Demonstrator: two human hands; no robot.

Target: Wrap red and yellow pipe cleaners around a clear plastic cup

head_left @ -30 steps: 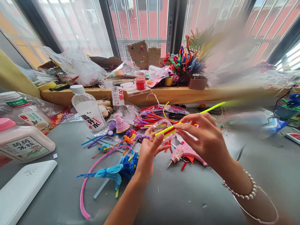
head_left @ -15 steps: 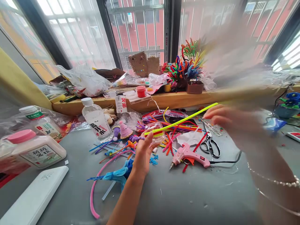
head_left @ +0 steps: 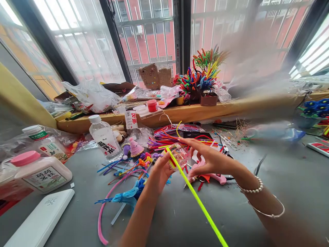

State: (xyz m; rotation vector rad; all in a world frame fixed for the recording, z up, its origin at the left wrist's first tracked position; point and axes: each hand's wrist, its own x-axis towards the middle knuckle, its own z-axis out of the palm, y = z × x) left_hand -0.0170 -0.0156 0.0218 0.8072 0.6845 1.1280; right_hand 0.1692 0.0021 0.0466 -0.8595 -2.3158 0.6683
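My left hand (head_left: 159, 175) is closed around a small clear plastic container (head_left: 180, 155). Its thumb presses the end of a long neon-yellow pipe cleaner (head_left: 196, 195) against the container's side, beside a short red strip. From there the pipe cleaner slants down to the lower right, its far end out of view. My right hand (head_left: 213, 159) is open, thumb and fingers curved apart at the right side of the container; whether they touch it I cannot tell. Beneath the right hand a pink glue gun (head_left: 219, 178) lies on the grey table, partly hidden.
Loose pipe cleaners (head_left: 164, 140) lie behind my hands. On the left are a water bottle (head_left: 105, 140), a pink-capped jar (head_left: 42, 173) and a white power bank (head_left: 42, 219). A blue pipe-cleaner bundle (head_left: 125, 197) and a pink strip (head_left: 101, 223) lie near my left forearm.
My right hand has come down and left, from the pipe cleaner's free end to beside the container. The yellow pipe cleaner has swung from pointing up-right to pointing down-right.
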